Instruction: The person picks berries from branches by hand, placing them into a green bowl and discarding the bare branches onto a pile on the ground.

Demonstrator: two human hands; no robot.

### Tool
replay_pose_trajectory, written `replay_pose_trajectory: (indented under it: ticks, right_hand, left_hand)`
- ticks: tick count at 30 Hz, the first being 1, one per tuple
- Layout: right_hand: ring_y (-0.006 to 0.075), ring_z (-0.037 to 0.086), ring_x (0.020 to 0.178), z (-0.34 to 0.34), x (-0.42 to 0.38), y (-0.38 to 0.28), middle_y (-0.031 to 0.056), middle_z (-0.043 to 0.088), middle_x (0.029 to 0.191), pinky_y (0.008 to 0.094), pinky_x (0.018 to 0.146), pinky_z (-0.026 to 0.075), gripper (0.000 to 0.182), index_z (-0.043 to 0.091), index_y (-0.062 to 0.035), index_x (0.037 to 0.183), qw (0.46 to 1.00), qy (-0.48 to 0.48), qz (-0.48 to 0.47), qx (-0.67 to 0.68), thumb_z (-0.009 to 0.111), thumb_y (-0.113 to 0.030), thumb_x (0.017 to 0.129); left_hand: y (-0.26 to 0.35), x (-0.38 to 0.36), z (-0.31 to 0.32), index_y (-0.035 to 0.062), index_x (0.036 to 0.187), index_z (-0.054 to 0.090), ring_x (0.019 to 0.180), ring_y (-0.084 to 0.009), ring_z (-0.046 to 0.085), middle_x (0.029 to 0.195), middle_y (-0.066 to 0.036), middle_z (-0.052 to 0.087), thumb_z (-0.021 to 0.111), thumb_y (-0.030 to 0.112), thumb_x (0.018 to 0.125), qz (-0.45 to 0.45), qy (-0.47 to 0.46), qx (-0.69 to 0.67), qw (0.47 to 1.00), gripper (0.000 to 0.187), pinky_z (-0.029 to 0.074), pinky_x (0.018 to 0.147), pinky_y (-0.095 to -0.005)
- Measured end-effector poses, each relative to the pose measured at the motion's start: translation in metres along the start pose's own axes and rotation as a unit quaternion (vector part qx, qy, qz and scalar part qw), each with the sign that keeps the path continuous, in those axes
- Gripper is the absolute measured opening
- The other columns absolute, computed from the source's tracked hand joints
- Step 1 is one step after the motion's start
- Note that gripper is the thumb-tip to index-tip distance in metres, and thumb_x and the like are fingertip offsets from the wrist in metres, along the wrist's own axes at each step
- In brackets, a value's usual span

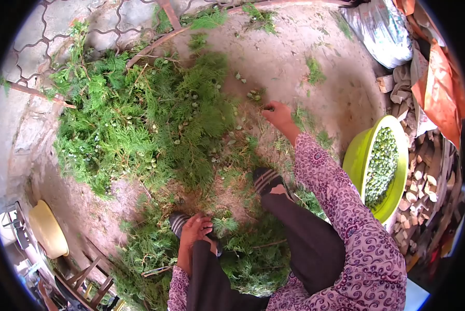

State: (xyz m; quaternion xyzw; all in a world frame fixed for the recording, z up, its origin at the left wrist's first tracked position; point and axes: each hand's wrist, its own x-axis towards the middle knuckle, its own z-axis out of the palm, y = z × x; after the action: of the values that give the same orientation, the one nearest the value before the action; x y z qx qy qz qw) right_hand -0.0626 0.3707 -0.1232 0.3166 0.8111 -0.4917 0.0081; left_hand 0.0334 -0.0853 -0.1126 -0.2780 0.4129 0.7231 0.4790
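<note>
My right hand (280,116) is stretched forward over the bare ground, its fingers bent together near a small clump of green cones (255,95); whether anything is between the fingertips is too small to tell. Low in the view, my left hand (195,229) rests by my left shoe (178,223), fingers curled, with a green sprig (225,225) just beside them. A large heap of leafy green branches (149,119) with small cones lies ahead and to the left. More cut branches (258,249) lie between and around my feet.
On the right stands a yellow-green tub (358,155) holding many small green cones, beside a stack of chopped wood (421,181). A white sack (383,33) is at the upper right. A yellow basin (48,229) sits at the lower left. Metal grating (45,39) borders the upper left.
</note>
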Motion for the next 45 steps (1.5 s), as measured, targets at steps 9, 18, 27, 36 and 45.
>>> replay_pose_trajectory:
  ticks: [9, 18, 27, 36, 45]
  right_hand:
    - [0.0248, 0.057, 0.077, -0.009, -0.011, 0.000, 0.0135, 0.058, 0.077, 0.0315, 0.063, 0.046, 0.025, 0.055, 0.0009, 0.089, 0.996, 0.059, 0.066, -0.011, 0.059, -0.012, 0.069]
    - [0.0120, 0.057, 0.068, -0.224, -0.128, -0.016, 0.0048, 0.058, 0.084, 0.0232, 0.057, 0.047, 0.022, 0.058, -0.0052, 0.094, 0.941, 0.289, 0.174, 0.013, 0.058, -0.012, 0.073]
    - [0.0325, 0.053, 0.088, -0.317, -0.171, 0.015, 0.0190, 0.057, 0.088, 0.0393, 0.079, 0.041, 0.043, 0.055, -0.0015, 0.099, 0.821, 0.157, 0.081, -0.542, 0.067, -0.021, 0.062]
    - [0.0390, 0.035, 0.114, -0.020, 0.029, -0.100, 0.0229, 0.033, 0.126, 0.0410, 0.094, 0.035, 0.056, 0.040, -0.0092, 0.122, 0.891, -0.053, -0.197, -0.405, 0.059, -0.007, 0.069]
    - [0.0374, 0.034, 0.117, 0.043, 0.077, -0.104, 0.0139, 0.026, 0.134, 0.0502, 0.089, 0.038, 0.062, 0.037, -0.0153, 0.125, 0.885, -0.080, -0.107, -0.445, 0.054, 0.007, 0.070]
  left_hand:
    - [-0.001, -0.001, -0.002, 0.0003, 0.113, 0.044, 0.081, -0.0263, 0.059, 0.096, -0.017, 0.057, 0.050, 0.013, 0.085, 0.012, 0.005, 0.006, 1.000, 0.031, 0.052, 0.067, -0.0359]
    - [-0.007, -0.003, -0.008, 0.0015, 0.112, 0.046, 0.079, -0.0267, 0.060, 0.094, -0.018, 0.057, 0.052, 0.013, 0.084, 0.047, -0.001, -0.037, 0.998, 0.031, 0.052, 0.065, -0.0358]
    - [-0.009, -0.001, -0.011, 0.0003, 0.116, 0.042, 0.080, -0.0279, 0.059, 0.096, -0.018, 0.056, 0.052, 0.012, 0.084, 0.034, -0.007, -0.040, 0.999, 0.035, 0.052, 0.065, -0.0363]
    - [-0.006, -0.005, -0.001, 0.0018, 0.111, 0.046, 0.080, -0.0265, 0.060, 0.095, -0.018, 0.057, 0.056, 0.013, 0.082, 0.037, -0.005, -0.073, 0.997, 0.033, 0.052, 0.067, -0.0364]
    - [-0.005, 0.000, -0.009, 0.0051, 0.110, 0.051, 0.082, -0.0264, 0.060, 0.097, -0.015, 0.058, 0.051, 0.013, 0.085, -0.001, -0.037, -0.083, 0.996, 0.026, 0.052, 0.068, -0.0376]
